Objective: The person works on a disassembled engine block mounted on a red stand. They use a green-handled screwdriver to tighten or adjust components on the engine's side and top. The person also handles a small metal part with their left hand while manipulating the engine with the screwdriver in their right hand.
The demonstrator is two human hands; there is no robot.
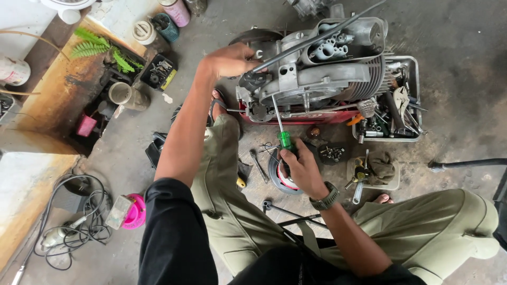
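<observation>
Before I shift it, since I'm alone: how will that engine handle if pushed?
The engine is probably heavy: bulky cast metal with thick fins. Propped on a red box, it may tip rather than slide. The left hand rests on it.

Green-handled screwdriver [281,126], tip against engine [322,68]

Black sleeves pushed above the elbows, olive-green trousers, an olive wristwatch [326,199] with chunky strap, sandals

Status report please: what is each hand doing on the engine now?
Left hand grips long bar on engine. Right hand holds green-handled screwdriver, tip at casing. Tool tray beside.
</observation>
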